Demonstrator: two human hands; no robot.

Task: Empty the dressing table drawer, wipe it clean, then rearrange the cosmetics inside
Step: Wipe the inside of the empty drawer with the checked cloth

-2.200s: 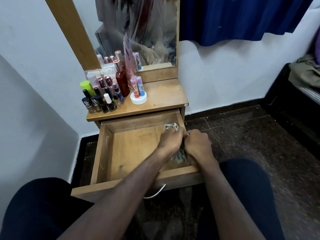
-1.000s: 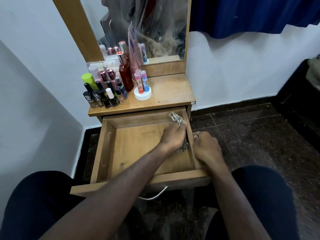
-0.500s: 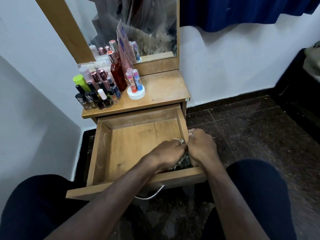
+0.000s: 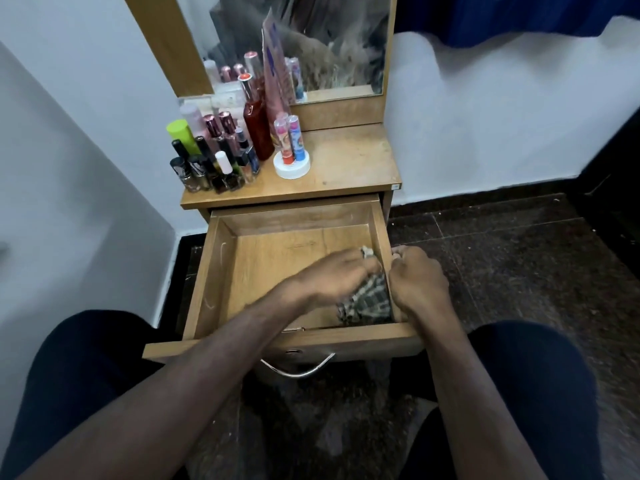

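The wooden drawer point(image 4: 221, 271) is pulled out and holds only a checked cloth point(image 4: 369, 301) in its right front corner. My left hand point(image 4: 332, 277) is inside the drawer, shut on the cloth and pressing it against the right wall. Just outside that wall, my right hand point(image 4: 417, 282) grips the drawer's right side edge. The cosmetics point(image 4: 221, 150) stand on the left half of the dressing table top point(image 4: 349, 164): several small nail polish bottles, taller bottles, a green-capped can and a white round stand with colourful tubes point(image 4: 291, 147).
A mirror point(image 4: 322, 39) rises behind the table top. A white wall closes in on the left. Dark tiled floor point(image 4: 519, 265) lies to the right. My knees flank the drawer front, whose metal handle point(image 4: 298, 368) hangs below.
My left hand has slid the cloth back and forth along the drawer's right wall; since half a second ago it has moved a little farther back. My right hand stays on the drawer's side.
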